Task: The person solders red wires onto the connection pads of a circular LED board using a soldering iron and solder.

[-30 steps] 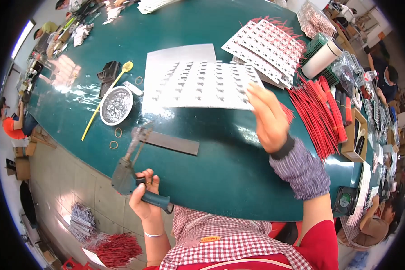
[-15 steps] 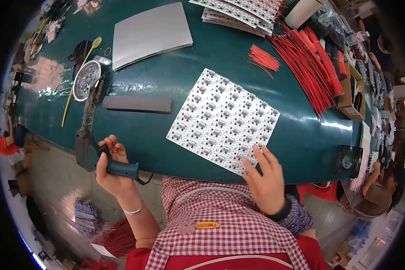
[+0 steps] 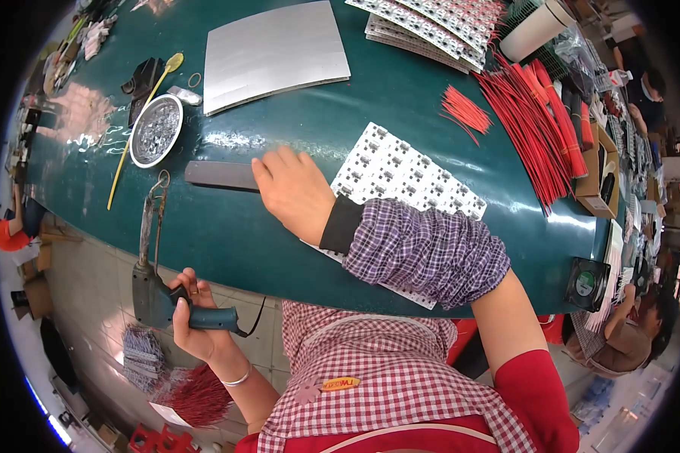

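Observation:
My left hand (image 3: 198, 321) is closed around the handle of a dark green soldering gun (image 3: 155, 298), a trigger-type tool whose long tip points away from me, its looped end near a small bowl. My right hand (image 3: 295, 190) reaches across to the left, fingers curled over the right end of a dark grey bar (image 3: 223, 175) lying on the table; its fingertips are partly hidden. Beneath my right forearm lies a white circuit board panel (image 3: 400, 170) with rows of small black components, its middle covered by the checked sleeve.
A white bowl (image 3: 156, 130) of shiny bits stands by a yellow stick (image 3: 121, 170). Behind are a grey sheet (image 3: 276, 57) and stacked panels (image 3: 431, 30). Red wires (image 3: 525, 124), a small wire bunch (image 3: 465, 112), a carton (image 3: 601, 177) and a black fan (image 3: 588, 283) line the right.
My right hand has moved from the panel's near edge up and left onto the grey bar. The soldering gun has come nearer to me, its tip drawn away from the bowl.

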Demonstrator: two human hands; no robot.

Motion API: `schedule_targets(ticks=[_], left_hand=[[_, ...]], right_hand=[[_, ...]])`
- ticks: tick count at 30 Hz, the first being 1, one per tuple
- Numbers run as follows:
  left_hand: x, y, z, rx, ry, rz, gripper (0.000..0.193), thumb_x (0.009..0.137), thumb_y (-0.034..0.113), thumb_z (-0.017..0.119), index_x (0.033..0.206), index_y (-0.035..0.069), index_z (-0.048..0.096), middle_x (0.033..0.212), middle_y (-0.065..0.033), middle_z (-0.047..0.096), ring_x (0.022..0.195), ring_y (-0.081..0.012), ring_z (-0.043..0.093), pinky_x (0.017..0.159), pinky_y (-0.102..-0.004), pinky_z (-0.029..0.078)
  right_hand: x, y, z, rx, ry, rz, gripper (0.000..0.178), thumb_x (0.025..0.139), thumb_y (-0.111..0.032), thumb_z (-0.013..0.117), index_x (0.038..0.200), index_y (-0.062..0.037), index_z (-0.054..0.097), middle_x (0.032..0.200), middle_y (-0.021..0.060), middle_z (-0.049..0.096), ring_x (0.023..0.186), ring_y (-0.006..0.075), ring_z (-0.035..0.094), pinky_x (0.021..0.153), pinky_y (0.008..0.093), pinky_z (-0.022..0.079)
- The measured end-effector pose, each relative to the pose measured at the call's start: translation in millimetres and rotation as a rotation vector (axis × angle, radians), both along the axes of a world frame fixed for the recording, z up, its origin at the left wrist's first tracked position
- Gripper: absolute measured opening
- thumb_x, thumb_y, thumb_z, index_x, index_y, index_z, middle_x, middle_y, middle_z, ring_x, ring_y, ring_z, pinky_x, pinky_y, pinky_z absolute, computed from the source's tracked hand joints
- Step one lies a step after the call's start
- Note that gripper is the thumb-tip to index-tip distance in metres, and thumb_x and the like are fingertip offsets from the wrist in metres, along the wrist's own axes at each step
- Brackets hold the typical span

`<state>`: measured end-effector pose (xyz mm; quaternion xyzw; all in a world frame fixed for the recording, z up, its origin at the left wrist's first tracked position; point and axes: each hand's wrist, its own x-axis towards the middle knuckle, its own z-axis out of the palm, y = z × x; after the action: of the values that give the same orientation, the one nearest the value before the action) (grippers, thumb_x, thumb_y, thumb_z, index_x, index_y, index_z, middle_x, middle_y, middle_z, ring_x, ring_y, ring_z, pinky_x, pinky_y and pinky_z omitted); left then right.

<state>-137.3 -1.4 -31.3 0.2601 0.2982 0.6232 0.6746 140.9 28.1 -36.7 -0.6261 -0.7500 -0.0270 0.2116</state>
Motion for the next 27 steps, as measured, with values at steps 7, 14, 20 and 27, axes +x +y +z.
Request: schedule_targets(ticks=[7,14,20,27], left_hand=[[1,4,-10,-0.078,0.002,-0.018,0.035,0.091,0.003,0.060,0.124,-0.008,0.055,0.122,-0.0212,0.059,0.129,-0.0313,0.052,0.102,-0.0409,0.050],[11,10,-2,-0.061,0.006,-0.017,0.034,0.088,0.005,0.060,0.121,-0.004,0.059,0.123,-0.0164,0.061,0.126,-0.0278,0.053,0.099,-0.0387,0.048],[19,11,-9,-0.159,0.053,0.009,0.035,0.088,0.006,0.061,0.122,-0.004,0.059,0.122,-0.0166,0.061,0.126,-0.0279,0.053,0.099,-0.0384,0.048],[34,7,-11,-0.143,0.067,-0.093,0.035,0.088,0.006,0.062,0.121,-0.004,0.060,0.120,-0.0159,0.061,0.124,-0.0273,0.053,0.099,-0.0377,0.048]], right_hand=[[-2,1,-2,0.037,-0.020,-0.020,0.046,0.083,-0.008,0.061,0.127,0.0066,0.058,0.099,0.0101,0.055,0.096,0.0255,0.054,0.078,0.0352,0.046],[90,-36,36,-0.154,0.375,0.225,0.050,0.084,-0.007,0.073,0.132,-0.0081,0.060,0.122,0.0147,0.060,0.117,0.0354,0.056,0.100,0.0441,0.047],[149,-116,33,-0.250,0.220,0.094,0.035,0.086,-0.014,0.074,0.121,-0.0176,0.073,0.133,0.0114,0.060,0.118,0.0325,0.057,0.100,0.0443,0.047],[176,-195,34,-0.228,0.038,-0.502,0.033,0.088,-0.027,0.076,0.118,-0.0150,0.072,0.108,0.0115,0.063,0.081,0.0281,0.065,0.065,0.0404,0.054]])
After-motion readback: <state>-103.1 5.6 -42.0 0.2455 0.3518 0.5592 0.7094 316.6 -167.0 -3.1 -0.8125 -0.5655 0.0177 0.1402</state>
